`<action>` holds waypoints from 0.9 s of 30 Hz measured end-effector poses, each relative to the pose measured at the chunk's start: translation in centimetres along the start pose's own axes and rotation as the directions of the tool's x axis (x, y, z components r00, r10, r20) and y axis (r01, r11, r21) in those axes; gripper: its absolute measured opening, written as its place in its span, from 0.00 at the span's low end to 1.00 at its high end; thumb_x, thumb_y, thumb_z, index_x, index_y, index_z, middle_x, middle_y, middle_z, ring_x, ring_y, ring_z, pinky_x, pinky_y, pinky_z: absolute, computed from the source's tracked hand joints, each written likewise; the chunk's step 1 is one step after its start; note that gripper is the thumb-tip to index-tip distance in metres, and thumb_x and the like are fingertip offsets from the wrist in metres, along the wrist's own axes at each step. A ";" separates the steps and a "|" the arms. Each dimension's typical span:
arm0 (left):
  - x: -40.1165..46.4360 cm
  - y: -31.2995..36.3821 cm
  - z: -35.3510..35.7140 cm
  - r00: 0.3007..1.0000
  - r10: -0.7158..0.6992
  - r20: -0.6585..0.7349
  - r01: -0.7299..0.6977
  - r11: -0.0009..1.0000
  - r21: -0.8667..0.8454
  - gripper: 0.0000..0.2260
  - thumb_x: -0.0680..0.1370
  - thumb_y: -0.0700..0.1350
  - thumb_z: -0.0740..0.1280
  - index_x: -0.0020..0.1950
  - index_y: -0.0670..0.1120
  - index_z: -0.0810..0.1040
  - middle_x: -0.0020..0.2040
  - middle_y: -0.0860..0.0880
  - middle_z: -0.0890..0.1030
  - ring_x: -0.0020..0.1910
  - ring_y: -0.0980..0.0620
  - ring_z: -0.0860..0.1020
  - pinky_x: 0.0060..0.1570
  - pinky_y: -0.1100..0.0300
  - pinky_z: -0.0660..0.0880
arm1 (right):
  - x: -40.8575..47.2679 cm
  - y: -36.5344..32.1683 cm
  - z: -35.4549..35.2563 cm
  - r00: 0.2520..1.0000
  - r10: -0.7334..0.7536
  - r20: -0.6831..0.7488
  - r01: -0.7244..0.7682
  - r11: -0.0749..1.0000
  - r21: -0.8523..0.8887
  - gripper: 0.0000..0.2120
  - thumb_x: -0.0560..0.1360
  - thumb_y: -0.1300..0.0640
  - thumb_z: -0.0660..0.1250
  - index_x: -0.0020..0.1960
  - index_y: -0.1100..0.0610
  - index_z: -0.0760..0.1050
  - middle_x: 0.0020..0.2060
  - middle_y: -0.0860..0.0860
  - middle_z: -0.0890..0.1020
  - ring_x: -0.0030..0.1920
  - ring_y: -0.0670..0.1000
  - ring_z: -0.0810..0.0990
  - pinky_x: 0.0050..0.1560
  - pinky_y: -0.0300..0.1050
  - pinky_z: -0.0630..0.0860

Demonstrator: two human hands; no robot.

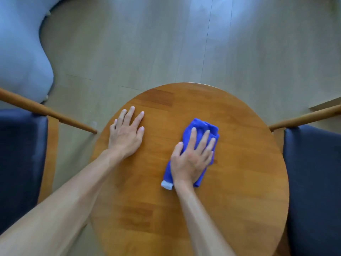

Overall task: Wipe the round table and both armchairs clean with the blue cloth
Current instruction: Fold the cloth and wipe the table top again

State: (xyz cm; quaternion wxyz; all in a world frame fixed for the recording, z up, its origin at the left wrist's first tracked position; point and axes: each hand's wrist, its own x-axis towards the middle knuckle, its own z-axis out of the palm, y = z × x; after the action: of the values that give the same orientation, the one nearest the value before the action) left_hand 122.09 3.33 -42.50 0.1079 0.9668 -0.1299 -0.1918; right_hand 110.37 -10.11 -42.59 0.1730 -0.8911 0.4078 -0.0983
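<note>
- A pale tag (167, 185) sticks out of the blue cloth (201, 129); no writing can be read on it.
- The cloth lies bunched on the round, glossy wooden worktop (230, 182).
- The right hand (191, 159) presses it flat, fingers spread.
- The left hand (125, 133) lies flat on bare wood, fingers spread.
- Dark-cushioned armchairs with wooden arms flank it: left (20, 154), right (313, 172).

Round honey-brown wooden table (230, 182) on pale wood-plank floor (147, 43) | crumpled bright blue cloth (201, 130) lies right of centre, right hand (191, 159) flat on it | left hand (125, 133) flat on bare wood
</note>
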 end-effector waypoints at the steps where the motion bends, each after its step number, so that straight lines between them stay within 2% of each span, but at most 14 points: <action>1: -0.2 0.1 -0.2 1.000 -0.003 0.002 0.004 0.998 -0.062 0.23 0.82 0.52 0.52 0.77 0.58 0.53 0.79 0.54 0.47 0.77 0.53 0.44 0.74 0.49 0.46 | -1.9 -2.9 0.9 0.996 -0.070 0.046 0.068 0.997 0.040 0.26 0.74 0.49 0.60 0.71 0.51 0.70 0.74 0.57 0.64 0.75 0.61 0.60 0.70 0.62 0.60; 3: -0.9 0.3 -0.5 0.998 -0.030 -0.062 0.018 0.984 -0.177 0.23 0.82 0.51 0.53 0.78 0.56 0.54 0.79 0.53 0.50 0.78 0.52 0.45 0.74 0.49 0.45 | -4.6 -6.9 1.9 0.979 -0.151 0.134 0.129 0.978 0.162 0.24 0.76 0.48 0.54 0.71 0.48 0.70 0.75 0.53 0.63 0.76 0.58 0.57 0.72 0.61 0.59; 5: -1.8 0.5 -0.7 0.983 -0.081 -0.164 0.037 0.966 -0.257 0.23 0.82 0.50 0.53 0.77 0.54 0.56 0.79 0.52 0.53 0.78 0.50 0.47 0.75 0.47 0.46 | -4.3 -7.1 1.5 0.947 -0.191 0.258 0.097 0.936 0.338 0.24 0.78 0.50 0.50 0.72 0.47 0.68 0.76 0.48 0.60 0.77 0.51 0.53 0.74 0.58 0.58; 6: -2.5 0.8 -0.6 0.976 -0.077 -0.203 0.022 0.965 -0.261 0.23 0.82 0.52 0.53 0.77 0.53 0.57 0.79 0.51 0.53 0.78 0.49 0.48 0.74 0.46 0.46 | -3.3 -5.8 0.6 0.929 -0.222 0.296 0.084 0.905 0.416 0.24 0.78 0.51 0.49 0.72 0.49 0.68 0.76 0.47 0.60 0.77 0.48 0.53 0.74 0.56 0.57; 8: -4.7 1.9 0.2 0.967 0.067 -0.246 -0.104 0.985 -0.140 0.26 0.78 0.56 0.54 0.76 0.52 0.60 0.78 0.49 0.56 0.77 0.45 0.50 0.73 0.42 0.48 | -1.1 -1.3 -2.0 0.930 -0.288 0.229 0.155 0.870 0.468 0.23 0.78 0.54 0.51 0.71 0.56 0.70 0.74 0.52 0.65 0.76 0.52 0.59 0.73 0.54 0.57; 10: -6.6 3.5 1.8 0.943 0.252 -0.219 -0.249 0.968 0.039 0.29 0.75 0.58 0.57 0.75 0.51 0.65 0.77 0.45 0.58 0.76 0.39 0.54 0.71 0.36 0.55 | 1.4 5.3 -3.8 0.962 -0.247 0.114 0.202 0.929 0.309 0.24 0.78 0.53 0.52 0.68 0.59 0.73 0.72 0.57 0.67 0.74 0.58 0.63 0.72 0.58 0.59; 11: -7.2 4.3 2.7 0.939 0.280 -0.202 -0.269 0.960 0.080 0.29 0.73 0.59 0.60 0.74 0.51 0.67 0.77 0.43 0.58 0.76 0.37 0.55 0.69 0.36 0.59 | 2.3 8.8 -4.5 0.970 -0.220 0.105 0.198 0.962 0.187 0.25 0.77 0.51 0.51 0.68 0.59 0.73 0.72 0.57 0.67 0.74 0.59 0.63 0.72 0.61 0.58; 14: -7.9 6.9 5.0 0.948 0.208 -0.240 -0.202 0.978 0.050 0.30 0.72 0.57 0.66 0.73 0.51 0.68 0.76 0.41 0.59 0.75 0.35 0.56 0.64 0.40 0.68 | 3.2 15.2 -5.2 0.973 -0.179 0.147 0.186 0.982 -0.033 0.27 0.77 0.49 0.48 0.71 0.58 0.70 0.74 0.55 0.64 0.75 0.58 0.60 0.73 0.62 0.55; 16: -9.1 10.2 6.5 0.931 0.269 -0.247 -0.256 0.963 0.084 0.30 0.73 0.57 0.64 0.74 0.52 0.67 0.77 0.42 0.59 0.75 0.36 0.56 0.64 0.41 0.68 | 3.2 16.5 -4.6 0.966 -0.234 0.114 0.243 0.967 -0.079 0.26 0.78 0.51 0.50 0.71 0.58 0.70 0.74 0.56 0.65 0.74 0.58 0.62 0.72 0.61 0.57; 19: -11.6 15.0 8.8 0.889 0.426 -0.169 -0.416 0.905 0.088 0.29 0.73 0.55 0.63 0.74 0.54 0.66 0.77 0.43 0.57 0.76 0.37 0.55 0.65 0.41 0.67 | 3.3 17.1 -3.8 0.960 -0.275 0.056 0.279 0.956 -0.094 0.24 0.78 0.52 0.51 0.70 0.58 0.70 0.73 0.57 0.67 0.73 0.58 0.63 0.71 0.60 0.58; 22: -10.6 12.9 8.1 0.826 0.515 -0.230 -0.511 0.856 0.079 0.26 0.72 0.52 0.66 0.71 0.52 0.71 0.76 0.42 0.62 0.74 0.37 0.60 0.64 0.43 0.69 | 3.3 17.5 -3.6 0.954 -0.299 0.018 0.299 0.948 -0.110 0.24 0.78 0.52 0.51 0.70 0.58 0.70 0.73 0.57 0.67 0.73 0.58 0.64 0.71 0.59 0.57; 24: -9.3 7.4 5.7 0.846 0.450 -0.288 -0.447 0.891 0.079 0.25 0.72 0.49 0.67 0.69 0.48 0.74 0.74 0.41 0.64 0.73 0.36 0.62 0.65 0.44 0.68 | 3.4 17.5 -3.5 0.957 -0.288 0.022 0.289 0.953 -0.094 0.25 0.78 0.51 0.51 0.70 0.58 0.70 0.73 0.56 0.66 0.74 0.58 0.62 0.72 0.59 0.56; 27: -8.4 -2.3 2.8 0.900 0.208 -0.383 -0.201 0.978 0.057 0.23 0.73 0.49 0.64 0.68 0.45 0.75 0.74 0.40 0.63 0.73 0.36 0.61 0.67 0.42 0.66 | 3.3 17.1 -3.5 0.967 -0.253 0.036 0.255 0.963 -0.089 0.26 0.78 0.51 0.49 0.71 0.58 0.69 0.74 0.56 0.65 0.74 0.57 0.61 0.73 0.59 0.54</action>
State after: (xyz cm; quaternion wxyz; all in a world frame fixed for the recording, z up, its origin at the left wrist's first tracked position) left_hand 113.99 7.51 -42.71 0.1429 0.9674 -0.2084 0.0160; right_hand 99.56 -23.75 -45.90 0.1223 -0.9443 0.2921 -0.0898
